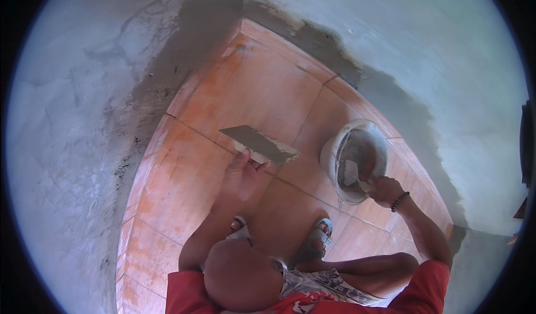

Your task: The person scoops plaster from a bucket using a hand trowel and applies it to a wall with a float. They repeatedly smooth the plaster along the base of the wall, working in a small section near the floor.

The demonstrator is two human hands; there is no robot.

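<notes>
Flat plate (259, 143) looks smooth grey, its near edge pale.

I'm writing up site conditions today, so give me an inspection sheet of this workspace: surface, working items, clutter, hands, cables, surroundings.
Surface: orange-brown floor tiles with pale smears.
Working items: flat plate coated with grey mix; round bucket on the tiles, grey inside; pale trowel blade in the bucket.
Clutter: dark object at the right edge, too cut off to identify.
Hands: left hand holds the flat plate by its near edge; right hand, with a dark bracelet at the wrist, grips the trowel at the bucket's rim.
Cables: nothing seen.
Surroundings: two grey walls meet in a corner, with darker patches low down.
</notes>
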